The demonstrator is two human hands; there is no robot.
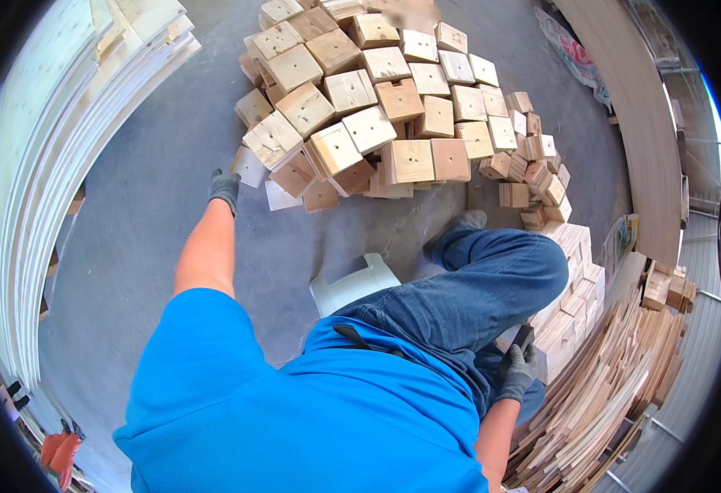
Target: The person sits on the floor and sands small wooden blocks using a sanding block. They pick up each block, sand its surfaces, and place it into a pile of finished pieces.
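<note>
My left hand (224, 191), in a grey glove, reaches forward to the near left edge of a large pile of wooden blocks (410, 161). Its fingers are at the edge of a pale wooden block (250, 168) and look closed on it, though the fingertips are partly hidden. Many blocks show small holes in their faces. Low at the right, beside my bent leg, my right hand (520, 375) wears the same kind of glove. It is wrapped round a black handheld object (522, 338), whose kind I cannot make out.
A white plastic stool (349, 284) is partly under me. Stacked panels (56, 164) line the left side. To the right lie neatly stacked blocks (573, 329), a heap of thin wood strips (595, 382) and a long board (644, 123). A plastic sack (574, 53) lies far right.
</note>
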